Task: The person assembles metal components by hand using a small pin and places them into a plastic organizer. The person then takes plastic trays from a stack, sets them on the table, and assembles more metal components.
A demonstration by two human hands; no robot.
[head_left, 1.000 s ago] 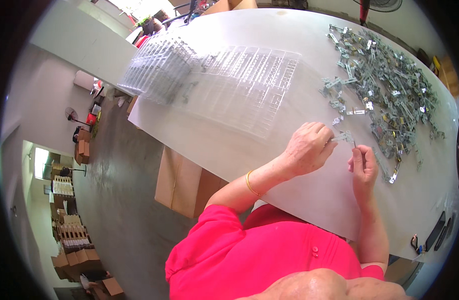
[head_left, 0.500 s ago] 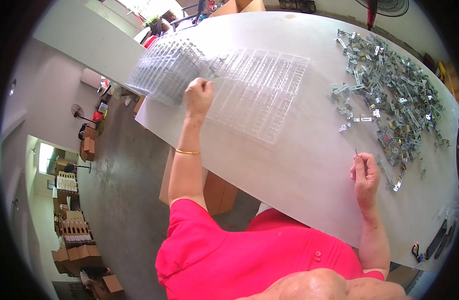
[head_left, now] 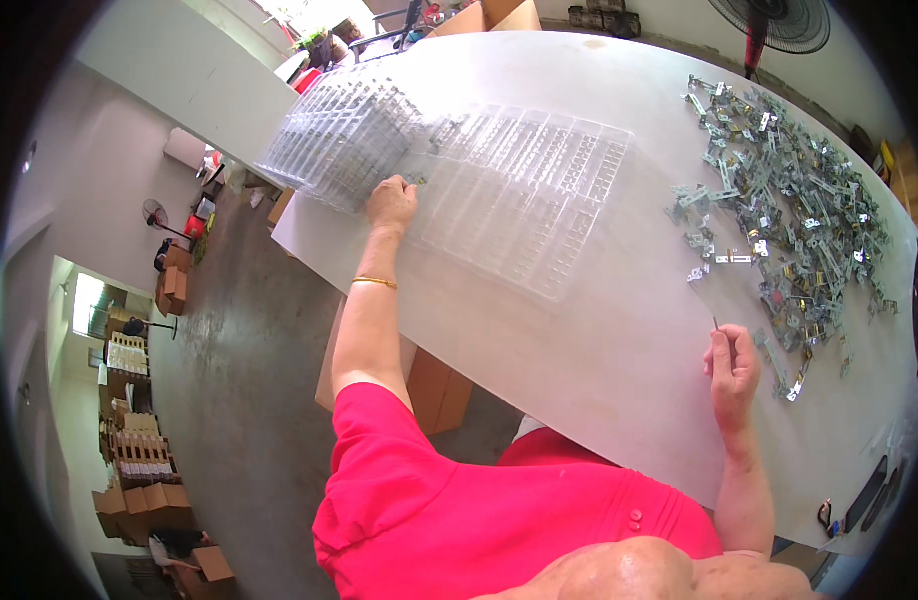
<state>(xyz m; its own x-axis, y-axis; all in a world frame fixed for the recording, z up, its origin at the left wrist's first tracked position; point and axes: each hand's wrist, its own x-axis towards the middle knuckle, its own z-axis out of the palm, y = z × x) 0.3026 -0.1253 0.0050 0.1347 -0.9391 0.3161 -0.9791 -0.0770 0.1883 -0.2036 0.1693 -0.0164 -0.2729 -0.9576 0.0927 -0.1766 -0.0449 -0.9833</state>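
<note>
My left hand (head_left: 392,203) is closed at the left edge of a flat transparent plastic tray (head_left: 469,262) with rows of narrow compartments. A small greyish bit shows at its fingertips, too small to name. Just behind that hand rises a stack of similar transparent trays (head_left: 339,140), several layers high. On the right, my right hand (head_left: 732,375) pinches a short thin dark pin (head_left: 716,323) between thumb and fingers, its tip pointing up. Beyond that hand spreads a large loose heap of small metal brackets (head_left: 779,215), grey with some brass-coloured parts.
Everything lies on a broad white table (head_left: 599,370). Dark-handled tools (head_left: 867,495) rest at its right near corner. A standing fan (head_left: 769,25) is behind the far edge. Cardboard boxes (head_left: 441,390) stand below the near left edge, and another person (head_left: 174,548) is at the lower left.
The view has shifted slightly, so the table appears lower. My left hand stays by the tray's left edge, a little nearer me. My right hand still pinches the pin in nearly the same place.
</note>
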